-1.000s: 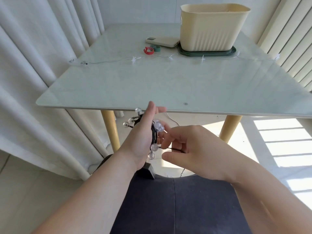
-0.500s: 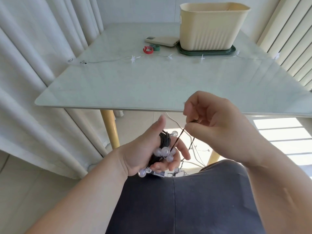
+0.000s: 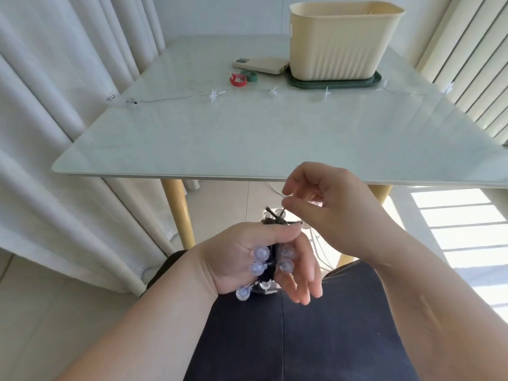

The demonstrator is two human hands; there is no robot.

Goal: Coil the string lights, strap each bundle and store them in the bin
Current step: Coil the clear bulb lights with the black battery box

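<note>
My left hand (image 3: 247,259) holds a coil of dark-wired string lights (image 3: 270,259) with clear round bulbs, wound around its fingers, below the table's front edge and above my lap. My right hand (image 3: 327,213) is just above it and pinches the dark wire's loose end between thumb and forefinger. A second string of clear star lights (image 3: 272,91) lies stretched across the table. A red strap (image 3: 237,79) and a green strap (image 3: 249,75) sit coiled behind it. The cream bin (image 3: 341,41) stands at the far right on a dark green lid (image 3: 334,83).
A beige phone-like device (image 3: 261,65) lies left of the bin. The pale glass table (image 3: 247,138) has wooden legs (image 3: 178,213). Curtains hang along the left and blinds on the right. White cables trail on the floor under the table.
My left hand has turned palm up with the coil. My right hand has carried the wire end over the top of the coil, lower and closer to it than half a second ago.
</note>
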